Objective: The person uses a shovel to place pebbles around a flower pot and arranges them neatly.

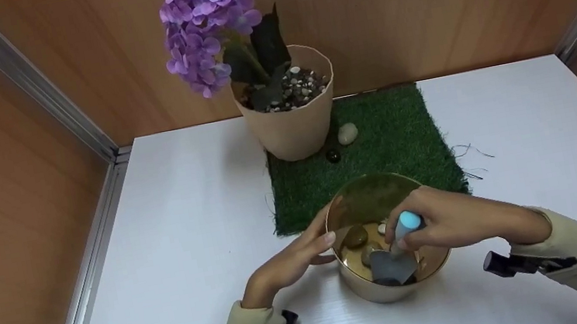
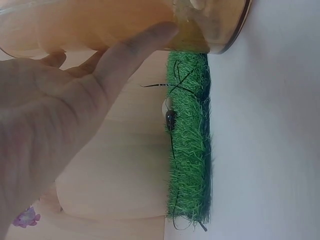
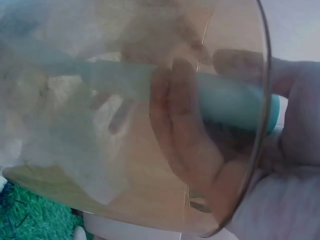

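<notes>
My right hand (image 1: 435, 219) reaches over the rim of a see-through amber bowl (image 1: 364, 285) and grips the light blue handle (image 3: 230, 102) of a small trowel. The trowel's grey blade (image 1: 393, 267) points down inside the bowl, low on its near side. Beside the blade, a brown stone (image 1: 356, 237) and other stones lie on the bowl's floor. My left hand (image 1: 293, 256) rests against the bowl's left side, its fingers spread along the outer wall. In the left wrist view, a straight finger (image 2: 135, 47) lies along that wall.
Behind the bowl lies a green artificial grass mat (image 1: 395, 125). A beige pot (image 1: 292, 131) with a purple flower (image 1: 209, 15) stands on its back left part. A pale stone (image 1: 347, 133) and a dark stone (image 1: 333, 155) lie beside the pot. Wooden panels enclose the white table (image 1: 189, 203).
</notes>
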### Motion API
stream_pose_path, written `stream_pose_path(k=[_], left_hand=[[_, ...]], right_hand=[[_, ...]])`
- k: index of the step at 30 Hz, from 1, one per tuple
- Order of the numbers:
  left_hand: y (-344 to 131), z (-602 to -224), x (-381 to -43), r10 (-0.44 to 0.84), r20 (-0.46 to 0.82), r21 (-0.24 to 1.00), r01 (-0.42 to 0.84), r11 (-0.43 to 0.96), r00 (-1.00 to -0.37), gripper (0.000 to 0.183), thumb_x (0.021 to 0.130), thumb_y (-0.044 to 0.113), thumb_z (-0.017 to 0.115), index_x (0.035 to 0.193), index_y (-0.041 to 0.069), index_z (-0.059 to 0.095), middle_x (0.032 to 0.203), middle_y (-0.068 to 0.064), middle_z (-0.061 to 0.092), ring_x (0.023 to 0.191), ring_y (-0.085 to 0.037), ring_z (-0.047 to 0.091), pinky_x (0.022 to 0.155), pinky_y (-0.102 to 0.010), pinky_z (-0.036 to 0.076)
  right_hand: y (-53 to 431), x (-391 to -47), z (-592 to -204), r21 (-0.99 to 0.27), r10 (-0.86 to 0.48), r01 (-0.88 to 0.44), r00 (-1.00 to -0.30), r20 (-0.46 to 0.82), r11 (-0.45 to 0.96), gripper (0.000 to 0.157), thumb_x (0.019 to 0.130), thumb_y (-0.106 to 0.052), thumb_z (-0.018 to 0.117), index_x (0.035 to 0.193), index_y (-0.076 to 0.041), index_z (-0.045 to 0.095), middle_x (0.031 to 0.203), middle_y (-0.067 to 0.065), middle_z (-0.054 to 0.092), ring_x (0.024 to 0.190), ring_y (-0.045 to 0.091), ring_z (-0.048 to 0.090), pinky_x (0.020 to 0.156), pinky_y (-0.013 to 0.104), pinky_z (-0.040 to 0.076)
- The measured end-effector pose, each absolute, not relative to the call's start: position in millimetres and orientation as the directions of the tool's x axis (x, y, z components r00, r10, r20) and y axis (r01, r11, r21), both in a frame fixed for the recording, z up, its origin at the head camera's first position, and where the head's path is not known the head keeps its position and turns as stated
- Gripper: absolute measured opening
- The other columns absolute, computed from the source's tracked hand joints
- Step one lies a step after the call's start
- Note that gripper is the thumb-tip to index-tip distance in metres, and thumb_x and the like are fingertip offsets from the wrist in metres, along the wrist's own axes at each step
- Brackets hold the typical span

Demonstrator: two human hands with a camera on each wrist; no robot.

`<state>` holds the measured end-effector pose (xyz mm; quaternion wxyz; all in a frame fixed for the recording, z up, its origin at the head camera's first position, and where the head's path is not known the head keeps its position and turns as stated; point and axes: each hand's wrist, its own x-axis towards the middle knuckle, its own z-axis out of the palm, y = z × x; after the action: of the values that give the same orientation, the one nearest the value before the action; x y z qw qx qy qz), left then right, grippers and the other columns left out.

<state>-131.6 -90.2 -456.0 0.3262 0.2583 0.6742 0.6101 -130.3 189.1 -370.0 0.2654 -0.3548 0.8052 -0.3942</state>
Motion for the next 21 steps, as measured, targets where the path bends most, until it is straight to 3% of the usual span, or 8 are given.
stream_pose_path(k=[6,18,21], left_hand=[[-89.2,-455.7,-130.5,0.746,-0.134,0.99,-0.056,0.128,-0.652,0.059,0.095,0.054,0.036,0.145,0.047,0.005,0.152,0.012,0.006,0.137,-0.026,0.022,0.098,-0.046,0.038],[-90.0,-454.7,-130.6,0.744,-0.132,0.99,-0.043,0.138,-0.655,0.057,0.096,0.054,0.035,0.144,0.05,0.005,0.151,0.017,0.005,0.135,-0.016,0.024,0.095,-0.037,0.041],[-89.4,-455.4,-130.9,0.747,-0.126,0.991,-0.042,0.131,-0.652,0.057,0.096,0.053,0.035,0.144,0.049,0.005,0.152,0.015,0.004,0.136,-0.02,0.022,0.095,-0.038,0.041]], right_hand=[[188.6,-131.2,-369.4,-0.839,-0.759,-0.334,-0.636,-0.136,0.43,0.024,0.085,-0.001,0.059,0.098,-0.017,0.071,0.095,-0.005,0.068,0.084,0.017,0.066,0.067,0.031,0.053],[185.0,-131.7,-367.8,-0.84,-0.747,-0.31,-0.645,-0.158,0.445,0.024,0.085,0.002,0.055,0.1,-0.008,0.071,0.098,0.004,0.067,0.08,0.017,0.066,0.065,0.031,0.053],[186.1,-133.2,-367.9,-0.849,-0.747,-0.289,-0.642,-0.17,0.442,0.024,0.085,0.002,0.054,0.101,-0.006,0.07,0.099,0.005,0.067,0.078,0.017,0.067,0.066,0.031,0.054]])
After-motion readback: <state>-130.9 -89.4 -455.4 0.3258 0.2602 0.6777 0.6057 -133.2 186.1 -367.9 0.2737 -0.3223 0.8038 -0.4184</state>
